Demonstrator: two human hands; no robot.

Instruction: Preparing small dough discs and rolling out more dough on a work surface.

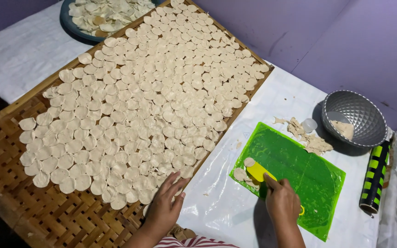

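Note:
My right hand [282,202] grips a yellow scraper [259,171] and presses its blade onto the green cutting board [309,179], next to thin round dough discs [244,169] at the board's left corner. My left hand [166,204] lies flat, fingers apart, on the near edge of the woven bamboo tray [47,211], touching the nearest of the pale dough discs [152,101] that cover the tray in overlapping rows.
Dough scraps [309,138] and a small clear cup [309,125] lie beyond the board. A grey metal bowl [361,115] with some dough stands at the right, a black-and-green roller [375,177] beside it. A dark plate of dough pieces [102,16] sits at the back.

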